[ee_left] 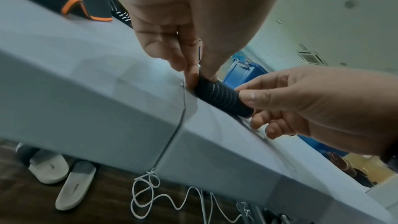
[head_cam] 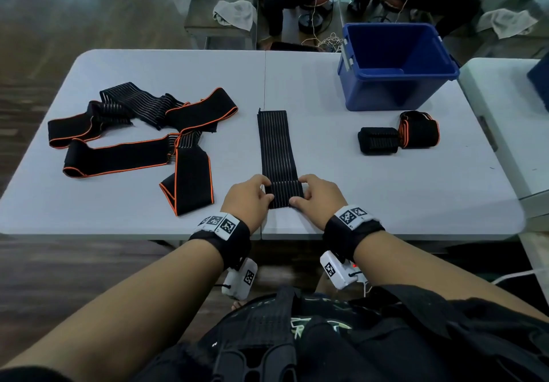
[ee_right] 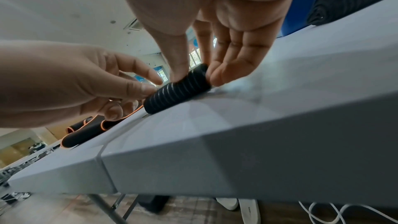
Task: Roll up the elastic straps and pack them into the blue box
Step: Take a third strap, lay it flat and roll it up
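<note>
A black striped elastic strap [head_cam: 276,147] lies flat along the table's middle, its near end wound into a small roll [head_cam: 285,194] [ee_left: 224,99] [ee_right: 177,89]. My left hand [head_cam: 252,196] [ee_left: 189,67] pinches the roll's left end between thumb and fingers. My right hand [head_cam: 318,194] [ee_right: 193,69] pinches its right end. The blue box [head_cam: 395,63] stands open at the back right; its floor shows no strap. Two finished rolls, a black one [head_cam: 377,140] and an orange-edged one [head_cam: 419,129], lie in front of it.
Several loose straps, orange-edged [head_cam: 190,179] and striped [head_cam: 139,104], lie tangled on the left half of the grey table [head_cam: 386,191]. A second white table [head_cam: 502,120] adjoins on the right. Slippers [ee_left: 62,175] and a white cable [ee_left: 150,193] lie on the floor below.
</note>
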